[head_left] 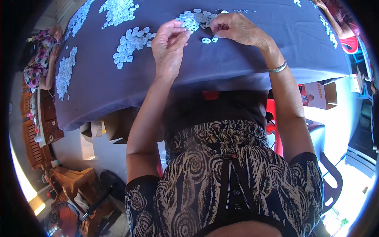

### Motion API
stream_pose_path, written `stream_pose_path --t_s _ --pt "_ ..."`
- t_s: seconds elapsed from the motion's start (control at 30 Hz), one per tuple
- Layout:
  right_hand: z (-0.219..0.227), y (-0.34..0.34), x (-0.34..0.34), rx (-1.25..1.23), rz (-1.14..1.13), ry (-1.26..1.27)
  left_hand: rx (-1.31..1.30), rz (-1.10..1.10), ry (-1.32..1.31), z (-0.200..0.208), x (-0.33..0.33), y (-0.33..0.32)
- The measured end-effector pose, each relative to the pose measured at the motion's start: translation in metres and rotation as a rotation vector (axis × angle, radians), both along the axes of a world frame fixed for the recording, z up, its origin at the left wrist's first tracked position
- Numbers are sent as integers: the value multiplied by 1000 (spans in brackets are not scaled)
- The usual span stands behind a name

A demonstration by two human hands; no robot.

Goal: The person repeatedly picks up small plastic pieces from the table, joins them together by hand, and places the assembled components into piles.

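Note:
Both my hands are raised over the dark blue-grey tablecloth (221, 59). My left hand (167, 51) is closed in a pinch, with a small white plastic piece (188, 30) at its fingertips. To the right, my right hand (242, 31) has its fingers curled together, and a small white piece (214, 39) shows at their tips. Close by on the cloth lies a white oval piece with two holes (206, 40). Just beyond and between the hands is a loose heap of such white pieces (190, 19), partly covered by my fingers.
Left of my hands lies a heap of white oval pieces (128, 46), with another heap (117, 12) farther back. A person in a flowered top (41, 59) sits at the left side; another person's arm (335, 23) reaches in at far right. Cardboard boxes (120, 122) stand under the table.

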State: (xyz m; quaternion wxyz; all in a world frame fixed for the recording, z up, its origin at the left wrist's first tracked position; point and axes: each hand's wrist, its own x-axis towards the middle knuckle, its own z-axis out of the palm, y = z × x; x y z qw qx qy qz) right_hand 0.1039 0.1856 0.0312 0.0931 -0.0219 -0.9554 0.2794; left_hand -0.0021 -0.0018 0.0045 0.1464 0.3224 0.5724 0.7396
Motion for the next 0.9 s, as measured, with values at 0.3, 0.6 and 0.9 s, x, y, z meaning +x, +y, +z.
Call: stream_pose_path --t_s 0.3,0.6,0.9 --pt "-3 7 0 53 -111 101 34 -8 -39 2 -2 -1" --pt "-22 2 -9 218 45 218 12 -55 -81 -1 1 0" --pt "-19 -11 -7 400 -28 200 69 -75 -154 -1 6 2"
